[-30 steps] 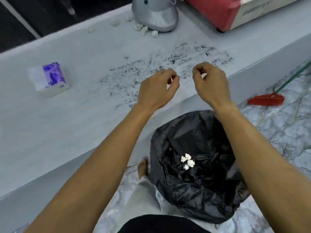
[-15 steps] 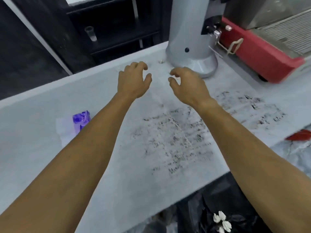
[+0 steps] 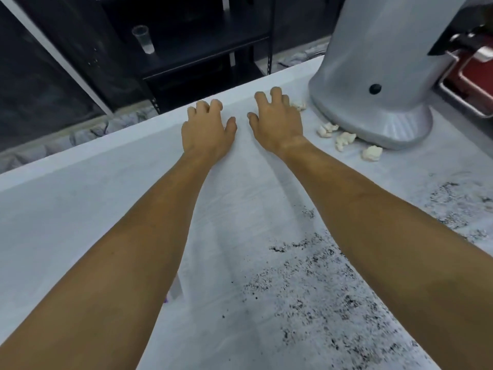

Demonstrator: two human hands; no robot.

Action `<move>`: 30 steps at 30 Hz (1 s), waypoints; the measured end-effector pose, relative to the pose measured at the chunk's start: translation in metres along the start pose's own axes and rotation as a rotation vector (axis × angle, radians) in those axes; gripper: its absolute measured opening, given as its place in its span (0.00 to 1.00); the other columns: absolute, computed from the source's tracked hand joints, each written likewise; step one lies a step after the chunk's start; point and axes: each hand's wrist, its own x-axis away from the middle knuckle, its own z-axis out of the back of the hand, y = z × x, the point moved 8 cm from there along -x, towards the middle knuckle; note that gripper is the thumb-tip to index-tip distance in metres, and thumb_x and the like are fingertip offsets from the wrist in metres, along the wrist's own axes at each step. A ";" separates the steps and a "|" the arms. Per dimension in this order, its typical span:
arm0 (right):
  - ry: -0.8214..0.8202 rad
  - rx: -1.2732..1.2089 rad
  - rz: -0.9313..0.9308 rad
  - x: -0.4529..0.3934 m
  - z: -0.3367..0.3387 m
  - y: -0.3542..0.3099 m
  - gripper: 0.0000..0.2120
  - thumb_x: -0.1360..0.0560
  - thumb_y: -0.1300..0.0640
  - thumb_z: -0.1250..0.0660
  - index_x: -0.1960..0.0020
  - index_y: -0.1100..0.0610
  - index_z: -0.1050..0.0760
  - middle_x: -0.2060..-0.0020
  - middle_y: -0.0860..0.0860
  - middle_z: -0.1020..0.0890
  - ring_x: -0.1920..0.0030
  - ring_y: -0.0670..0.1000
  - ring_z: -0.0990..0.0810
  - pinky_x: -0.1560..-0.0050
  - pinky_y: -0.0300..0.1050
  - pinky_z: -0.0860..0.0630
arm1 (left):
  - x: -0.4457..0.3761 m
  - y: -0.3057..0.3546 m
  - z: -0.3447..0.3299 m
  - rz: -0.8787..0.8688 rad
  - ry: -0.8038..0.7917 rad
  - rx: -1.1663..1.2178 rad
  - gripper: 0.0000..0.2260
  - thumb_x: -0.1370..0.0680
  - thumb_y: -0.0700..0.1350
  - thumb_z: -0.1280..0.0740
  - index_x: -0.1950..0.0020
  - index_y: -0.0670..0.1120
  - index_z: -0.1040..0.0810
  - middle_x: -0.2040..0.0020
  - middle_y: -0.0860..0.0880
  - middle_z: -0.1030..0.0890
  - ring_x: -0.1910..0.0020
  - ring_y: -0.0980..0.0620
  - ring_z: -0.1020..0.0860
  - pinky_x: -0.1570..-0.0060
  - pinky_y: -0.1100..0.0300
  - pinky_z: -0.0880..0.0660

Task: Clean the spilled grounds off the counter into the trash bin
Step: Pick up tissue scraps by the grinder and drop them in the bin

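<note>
Likely to go wrong from here: dragging bent fingers back across the dark grounds [image 3: 314,287] could smear the fine powder wider over the counter [image 3: 66,222] rather than gather it, or push some past the near edge onto the floor, with the trash bin out of view in this frame and its place under the edge impossible to confirm. Could also knock the white crumpled wads [image 3: 344,141] farther behind the base of the grey grinder [image 3: 373,76] at the far right, out of easy reach. Both arms stretched to the far edge of the counter; left hand [image 3: 206,130] and right hand [image 3: 277,124] side by side, palms down, fingers bent and slightly spread like claws, gripping nothing that can be seen. Cannot tell whether the fingertips actually press on the surface. Right fingertips [image 3: 276,93] just beside the nearest small wad [image 3: 298,106], the other wads a little nearer and to the right, against the grinder base. Grounds well apart from both hands, scattered nearer and to the right, mostly beneath and beside the right forearm, none under the fingers.
</note>
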 end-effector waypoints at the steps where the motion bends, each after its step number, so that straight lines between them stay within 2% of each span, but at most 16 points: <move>1: 0.000 0.042 -0.002 -0.005 -0.004 0.000 0.21 0.18 0.46 0.45 0.30 0.57 0.34 0.34 0.58 0.31 0.39 0.59 0.29 0.50 0.51 0.29 | -0.001 -0.001 -0.004 -0.018 0.004 -0.011 0.20 0.20 0.59 0.43 0.34 0.49 0.30 0.37 0.47 0.27 0.38 0.46 0.30 0.48 0.51 0.27; 3: 0.003 0.089 0.022 -0.011 -0.009 -0.003 0.19 0.17 0.47 0.46 0.32 0.58 0.33 0.35 0.58 0.30 0.39 0.59 0.29 0.49 0.51 0.30 | -0.002 0.001 -0.006 -0.054 0.041 -0.003 0.17 0.20 0.58 0.44 0.41 0.47 0.28 0.42 0.47 0.25 0.43 0.46 0.28 0.54 0.51 0.27; 5: -0.005 0.068 0.057 -0.013 -0.012 -0.009 0.18 0.16 0.49 0.47 0.34 0.59 0.33 0.37 0.58 0.29 0.41 0.59 0.27 0.54 0.50 0.32 | -0.003 0.006 -0.008 -0.077 0.052 0.002 0.15 0.18 0.56 0.44 0.46 0.46 0.28 0.49 0.47 0.24 0.53 0.46 0.26 0.59 0.52 0.29; 8: -0.047 0.059 0.098 -0.009 -0.012 -0.015 0.16 0.16 0.51 0.48 0.36 0.60 0.32 0.41 0.58 0.25 0.50 0.60 0.21 0.60 0.50 0.35 | -0.002 0.011 -0.009 -0.078 0.014 -0.016 0.15 0.17 0.53 0.46 0.52 0.44 0.28 0.58 0.47 0.25 0.61 0.46 0.27 0.62 0.53 0.33; 14: -0.040 0.092 0.111 0.021 0.014 0.000 0.10 0.18 0.60 0.43 0.38 0.61 0.30 0.44 0.58 0.23 0.55 0.61 0.19 0.63 0.49 0.33 | 0.018 0.034 -0.001 -0.075 -0.030 0.084 0.16 0.18 0.52 0.45 0.56 0.42 0.27 0.61 0.46 0.23 0.63 0.44 0.25 0.64 0.52 0.29; 18: 0.019 0.096 0.093 0.065 0.053 0.027 0.11 0.17 0.57 0.44 0.39 0.61 0.29 0.42 0.57 0.24 0.54 0.60 0.19 0.63 0.49 0.34 | 0.047 0.079 0.013 -0.155 -0.036 0.196 0.15 0.19 0.52 0.41 0.57 0.42 0.26 0.61 0.45 0.22 0.63 0.43 0.23 0.62 0.49 0.23; 22: 0.065 0.085 0.062 0.123 0.091 0.073 0.11 0.17 0.56 0.44 0.40 0.60 0.28 0.44 0.56 0.22 0.53 0.61 0.18 0.64 0.48 0.33 | 0.090 0.141 0.026 -0.273 -0.032 0.271 0.15 0.20 0.53 0.40 0.58 0.43 0.26 0.62 0.46 0.22 0.64 0.44 0.23 0.65 0.52 0.27; 27: 0.129 -0.059 -0.106 0.231 0.145 0.158 0.15 0.17 0.50 0.47 0.44 0.59 0.28 0.48 0.55 0.21 0.54 0.60 0.22 0.61 0.48 0.36 | 0.174 0.236 0.038 -0.402 -0.043 0.317 0.16 0.21 0.55 0.40 0.58 0.45 0.25 0.63 0.48 0.21 0.63 0.46 0.24 0.61 0.51 0.25; 30: 0.187 -0.110 -0.219 0.314 0.163 0.215 0.14 0.18 0.47 0.46 0.50 0.57 0.29 0.55 0.52 0.24 0.59 0.57 0.25 0.62 0.47 0.36 | 0.234 0.295 0.038 -0.499 -0.058 0.373 0.17 0.21 0.56 0.41 0.58 0.44 0.25 0.64 0.49 0.21 0.64 0.47 0.24 0.61 0.51 0.26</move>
